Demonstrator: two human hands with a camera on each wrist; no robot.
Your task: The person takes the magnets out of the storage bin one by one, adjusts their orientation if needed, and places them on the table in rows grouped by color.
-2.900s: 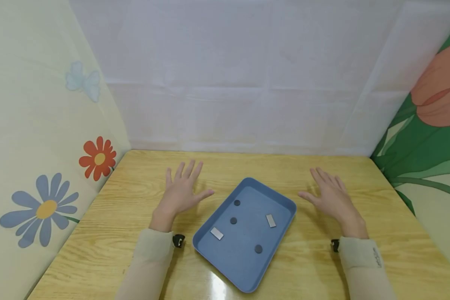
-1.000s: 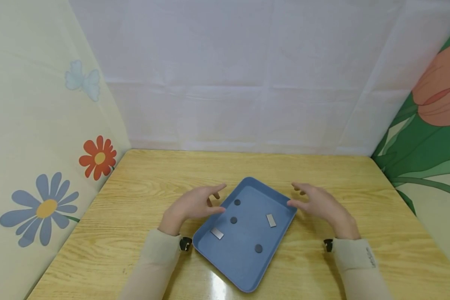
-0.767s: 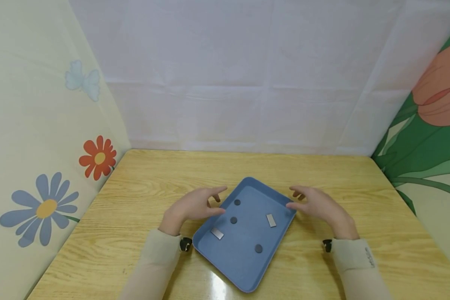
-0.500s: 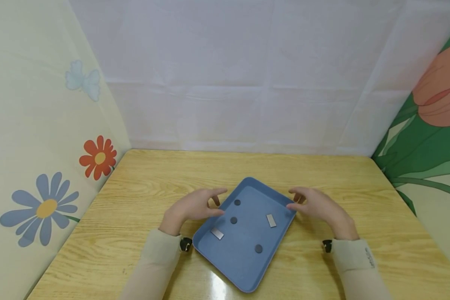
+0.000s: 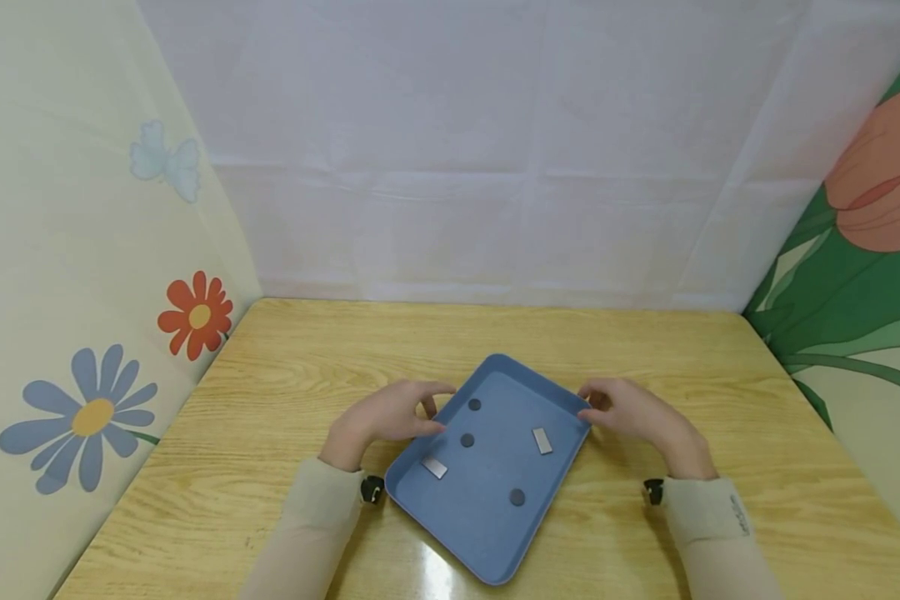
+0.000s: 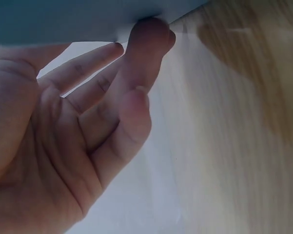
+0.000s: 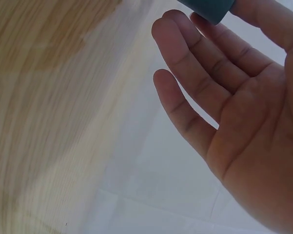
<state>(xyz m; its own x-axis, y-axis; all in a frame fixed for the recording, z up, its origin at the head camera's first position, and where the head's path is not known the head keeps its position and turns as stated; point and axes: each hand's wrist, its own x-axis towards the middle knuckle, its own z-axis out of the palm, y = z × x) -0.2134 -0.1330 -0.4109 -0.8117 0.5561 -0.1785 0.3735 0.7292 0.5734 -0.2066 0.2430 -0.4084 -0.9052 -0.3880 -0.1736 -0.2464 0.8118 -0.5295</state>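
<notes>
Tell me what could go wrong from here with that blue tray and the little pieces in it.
If the blue tray tilts, the three dark discs and two silvery rectangles might slide together: nothing visible holds them in place. The left hand and right hand are both at its far half, so the near end could dip if it were lifted.
</notes>
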